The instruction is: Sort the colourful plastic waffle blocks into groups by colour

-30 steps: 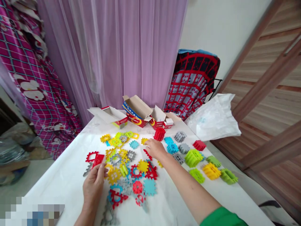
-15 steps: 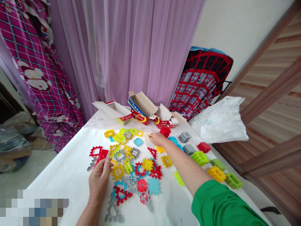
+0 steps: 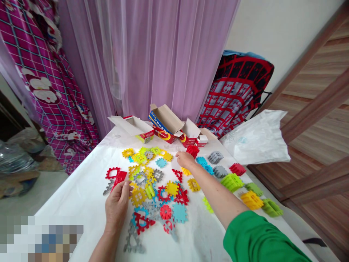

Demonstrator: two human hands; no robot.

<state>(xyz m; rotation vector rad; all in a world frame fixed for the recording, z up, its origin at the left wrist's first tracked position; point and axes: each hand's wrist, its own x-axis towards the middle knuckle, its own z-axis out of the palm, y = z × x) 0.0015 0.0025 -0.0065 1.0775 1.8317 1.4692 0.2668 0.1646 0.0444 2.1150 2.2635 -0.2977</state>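
Note:
My left hand (image 3: 117, 203) is closed around a flat red plastic piece with round marks (image 3: 120, 178), at the left side of the scattered toy pieces. Beside it lie a red notched frame (image 3: 112, 173) and a grey notched piece (image 3: 108, 187). My right hand (image 3: 185, 159) reaches to the back of the table, its fingers curled together with nothing visible in them. Just left of its fingertips lies a yellow notched piece (image 3: 167, 157). A red stack of pieces (image 3: 192, 150) stands behind that hand, and a yellow piece (image 3: 185, 171) is partly hidden below it.
Interlocking pieces in several colours cover the middle of the white-covered table (image 3: 79, 185). Sorted stacks, such as a green one (image 3: 231, 182) and a grey one (image 3: 215, 157), line the right side. Opened cardboard boxes (image 3: 166, 134) and a white plastic bag (image 3: 257, 140) stand behind.
A yellow piece that was at my right fingertips now lies on the table, and that hand has drawn slightly right. My left hand still holds the red piece; the view has shifted a little.

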